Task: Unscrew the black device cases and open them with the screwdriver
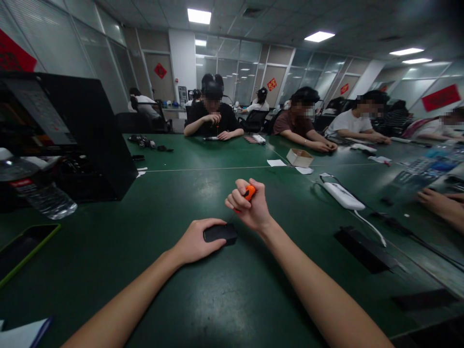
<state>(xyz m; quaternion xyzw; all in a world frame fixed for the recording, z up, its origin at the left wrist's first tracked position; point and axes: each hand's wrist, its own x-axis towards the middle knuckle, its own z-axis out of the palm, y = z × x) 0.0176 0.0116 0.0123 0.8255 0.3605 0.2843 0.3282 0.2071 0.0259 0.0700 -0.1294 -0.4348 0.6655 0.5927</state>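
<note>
On the green table, my left hand [197, 240] is closed around a black rectangular block [229, 234], with the thumb on its near side and the fingers on its far side. The block lies flat; its exact kind does not show. Just above and right of it, my right hand [250, 205] is raised in a fist around a screwdriver with an orange-and-black handle [250, 192]. Its handle end pokes out at the top of the fist, and a bit of orange shows below. I cannot make out the shaft or whether it touches the block.
A black computer case [105, 145] and a water bottle [43, 188] stand at left, near a green-edged tray [32, 246]. At right lie a white power strip [342, 195], cables and a black strip [364, 249]. Beyond are a small box [299, 157] and several seated people.
</note>
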